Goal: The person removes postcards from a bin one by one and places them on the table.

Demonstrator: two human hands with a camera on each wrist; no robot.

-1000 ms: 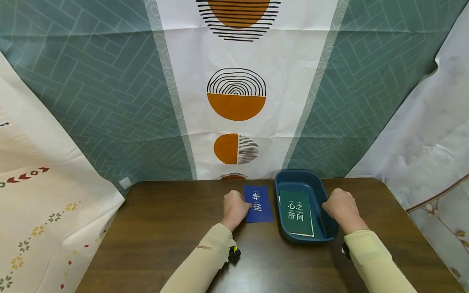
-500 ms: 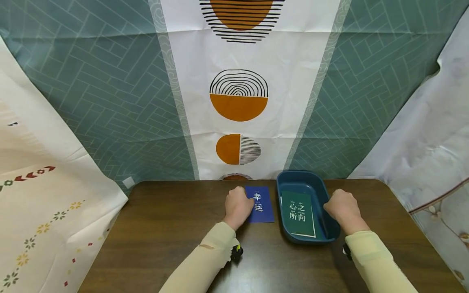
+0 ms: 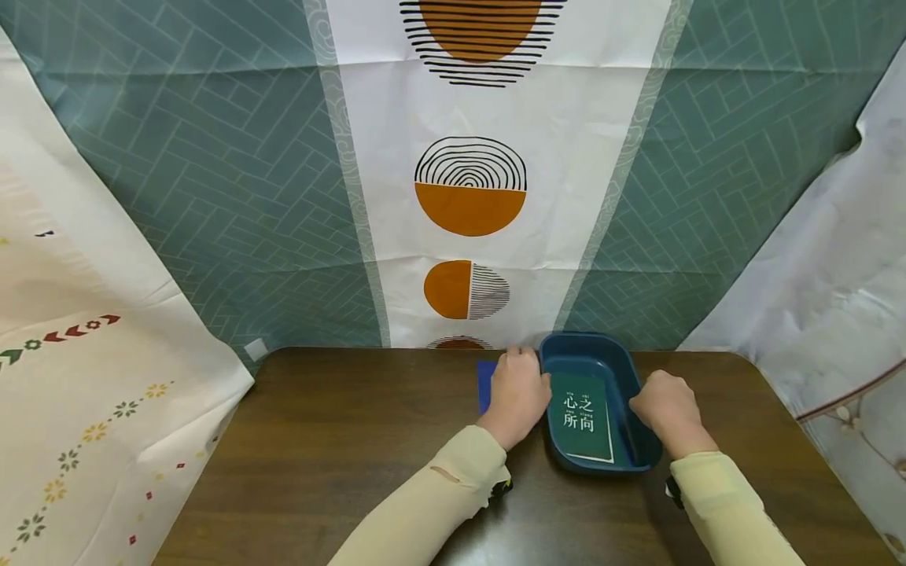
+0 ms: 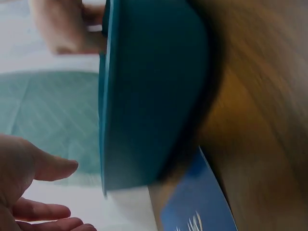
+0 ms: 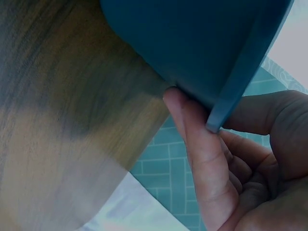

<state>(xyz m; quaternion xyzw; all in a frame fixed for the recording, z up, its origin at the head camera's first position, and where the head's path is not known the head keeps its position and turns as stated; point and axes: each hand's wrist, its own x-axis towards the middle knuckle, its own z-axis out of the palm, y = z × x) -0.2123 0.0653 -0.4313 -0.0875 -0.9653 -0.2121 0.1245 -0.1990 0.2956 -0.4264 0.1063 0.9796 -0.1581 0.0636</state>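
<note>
A dark teal bin (image 3: 591, 352) stands on the table with a green booklet (image 3: 582, 423) lying flat inside, white characters on its cover. My right hand (image 3: 665, 406) pinches the bin's right rim; in the right wrist view the thumb (image 5: 255, 113) is inside and the fingers (image 5: 204, 159) outside. My left hand (image 3: 518, 391) is at the bin's left side, thumb and fingers parted around nothing, just apart from the rim (image 4: 107, 120) in the left wrist view. A blue booklet (image 3: 484, 384) lies on the table, mostly hidden beneath that hand in the head view.
The brown wooden table (image 3: 354, 448) reaches back to a hanging green and white patterned cloth (image 3: 467, 275). Pale printed cloths hang on the left (image 3: 85, 377) and on the right (image 3: 835, 314).
My left hand has left the blue booklet's left edge and moved right, over the booklet to the bin's left side. My right hand stays on the rim; the view has shifted slightly.
</note>
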